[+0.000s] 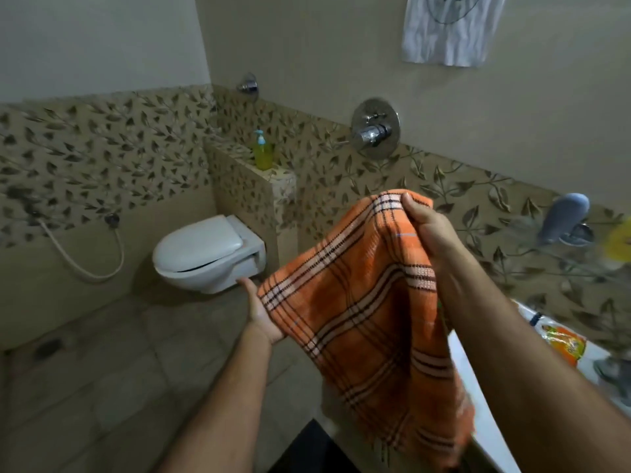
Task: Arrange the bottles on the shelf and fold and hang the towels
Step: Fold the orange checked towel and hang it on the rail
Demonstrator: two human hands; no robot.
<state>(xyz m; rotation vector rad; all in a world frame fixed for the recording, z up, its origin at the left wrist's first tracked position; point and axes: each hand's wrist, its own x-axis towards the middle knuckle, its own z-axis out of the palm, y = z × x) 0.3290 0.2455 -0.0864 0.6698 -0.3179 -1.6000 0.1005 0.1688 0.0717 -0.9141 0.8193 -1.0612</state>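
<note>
Both hands are on the orange towel (pixel 362 302), right hand (pixel 430 227) pinching its top edge up high while the left hand (pixel 261 310) lies flat and spread under the lower corner.

Woven checked cloth towel (pixel 368 302); glossy, seemingly ceramic toilet (pixel 205 254).

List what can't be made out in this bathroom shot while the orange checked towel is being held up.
Head view only:
- Left hand: fingers hidden behind the orange checked towel; grip unclear.
- Right hand: fingertips buried in the towel's top fold.
- White cloth on the wall: top cut off by the frame edge; its hanger unseen.
- Items at the right edge: motion-blurred, not identifiable.
- Green pump bottle: label too small to read.
</note>
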